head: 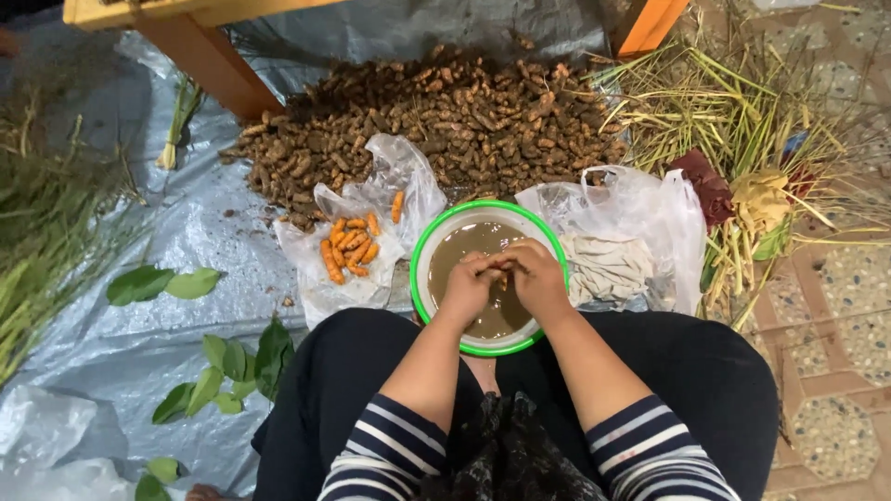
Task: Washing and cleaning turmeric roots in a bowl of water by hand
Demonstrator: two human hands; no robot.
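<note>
Peeled orange turmeric roots [351, 249] lie on a clear plastic bag [371, 232] left of the green-rimmed bowl [422, 250] of muddy water; above it the left hand [467, 286] and right hand [536, 275] meet, fingers curled together around something too small to identify, with a bag of cloth [608, 264] to the right

Grey plastic sheet [139, 325] spread over the floor; patterned floor tiles [835, 306] exposed along its right edge. On the sheet: heap of brown unpeeled roots [445, 121] at the far middle; green-rimmed bowl [419, 246] of muddy water; clear bag [316, 278] bearing orange peeled roots [348, 246]; second bag [650, 213] with cloth; loose green leaves [167, 283] left; cut stalks [733, 111] far right.
</note>
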